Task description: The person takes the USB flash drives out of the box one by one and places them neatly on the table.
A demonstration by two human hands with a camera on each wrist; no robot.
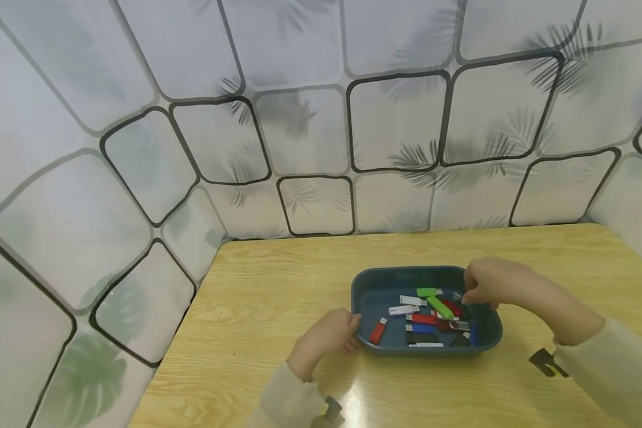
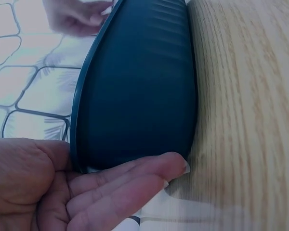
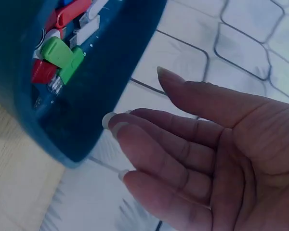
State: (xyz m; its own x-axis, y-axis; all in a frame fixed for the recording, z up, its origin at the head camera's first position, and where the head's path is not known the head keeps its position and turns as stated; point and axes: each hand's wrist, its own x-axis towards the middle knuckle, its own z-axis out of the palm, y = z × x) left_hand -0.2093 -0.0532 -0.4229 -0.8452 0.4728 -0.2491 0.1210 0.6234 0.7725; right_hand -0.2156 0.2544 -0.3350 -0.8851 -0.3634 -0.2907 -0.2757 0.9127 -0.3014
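A dark blue plastic tray (image 1: 371,297) holds several USB flash drives. My left hand (image 1: 326,333) grips the tray's left end, thumb at the rim and fingers along the outer wall; the left wrist view shows those fingertips (image 2: 176,166) low on the side. Over the right end hovers my right hand (image 1: 494,282), its fingers loosely bent, with nothing between thumb and fingers in the right wrist view. A green drive (image 1: 440,308) lies across the pile near a white one (image 1: 403,310) and a blue one (image 1: 419,328). Apart at the left lies a red drive (image 1: 377,331).
The tray stands on a light wood-grain table (image 1: 267,297). Behind and at the left, a pale cloth (image 1: 310,137) with dark rounded outlines and leaf prints hangs like a wall. Dark tabs (image 1: 548,362) show by the cream sleeves (image 1: 610,368).
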